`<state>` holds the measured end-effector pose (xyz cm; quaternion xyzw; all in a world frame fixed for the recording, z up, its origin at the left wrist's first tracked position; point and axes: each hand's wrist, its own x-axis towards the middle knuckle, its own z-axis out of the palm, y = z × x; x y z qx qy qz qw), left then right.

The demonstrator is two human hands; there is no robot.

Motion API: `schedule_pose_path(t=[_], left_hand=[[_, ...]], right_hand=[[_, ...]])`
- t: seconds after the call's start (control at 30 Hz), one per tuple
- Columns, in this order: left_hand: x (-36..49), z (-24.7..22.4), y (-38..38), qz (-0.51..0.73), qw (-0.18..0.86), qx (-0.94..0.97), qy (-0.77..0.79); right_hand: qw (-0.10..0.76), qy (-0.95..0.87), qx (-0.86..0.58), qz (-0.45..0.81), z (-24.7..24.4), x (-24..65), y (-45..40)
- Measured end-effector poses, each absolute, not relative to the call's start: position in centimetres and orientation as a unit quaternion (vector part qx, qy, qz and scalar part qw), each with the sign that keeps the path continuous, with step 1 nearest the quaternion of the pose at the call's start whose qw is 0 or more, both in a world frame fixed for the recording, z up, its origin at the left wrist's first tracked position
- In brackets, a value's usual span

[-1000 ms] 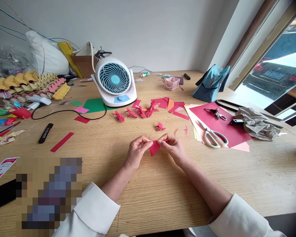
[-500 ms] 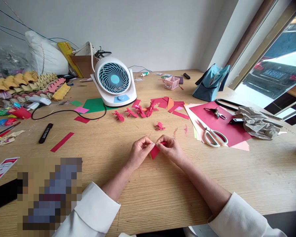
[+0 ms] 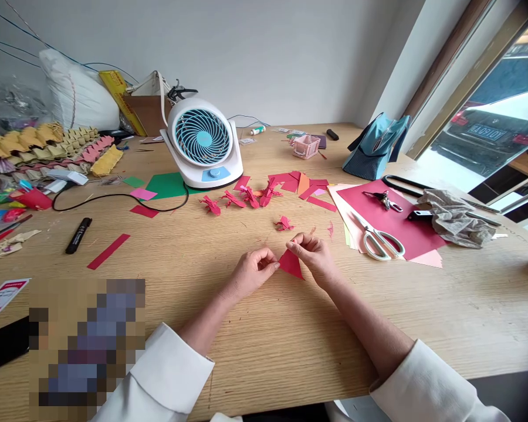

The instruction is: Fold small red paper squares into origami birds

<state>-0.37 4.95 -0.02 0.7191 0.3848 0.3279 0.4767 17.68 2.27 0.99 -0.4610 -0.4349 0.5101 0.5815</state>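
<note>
A piece of red paper (image 3: pixel 292 266), roughly triangular in outline, hangs between my two hands above the table. My right hand (image 3: pixel 313 256) pinches it near the top corner between thumb and fingers. At its left edge, the thumb and index finger of my left hand (image 3: pixel 256 268) are closed on the paper's corner. Just beyond my hands lies a small folded red paper figure (image 3: pixel 284 223). Farther back, several similar folded figures (image 3: pixel 233 200) stand in a row in front of the fan.
A white fan (image 3: pixel 206 143) stands at the back. White-handled scissors (image 3: pixel 381 240) and keys (image 3: pixel 382 200) lie on a red sheet (image 3: pixel 347 196) to the right. On the left are a black marker (image 3: pixel 78 235) and a red paper strip (image 3: pixel 108 251).
My right hand has moved up and slightly right, drawing the red paper with it. The hands are farther apart, and more of the paper shows.
</note>
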Motion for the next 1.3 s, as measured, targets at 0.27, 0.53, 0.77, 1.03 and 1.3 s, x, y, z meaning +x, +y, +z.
schedule_pose_path(t=[0.27,0.53,0.77,1.03,1.3], left_hand=[[0.3,0.4,4.6,0.485,0.604,0.478,0.415],[1.2,0.6,3.1,0.514,0.643,0.393,0.41],[1.7,0.0,2.7,0.504,0.596,0.475,0.407],[0.9,0.2,3.5,0.467,0.571,0.554,0.385],[0.8,0.1,3.7,0.474,0.553,0.576,0.372]], right_hand=[[0.618,-0.403,-0.41,0.536,0.1,17.2,2.0],[0.565,-0.457,-0.42,0.544,0.4,14.2,1.7],[0.594,-0.426,-0.445,0.517,0.8,14.0,1.8],[0.568,-0.45,-0.44,0.53,0.3,15.1,1.8],[0.585,-0.389,-0.45,0.551,0.1,15.3,1.8]])
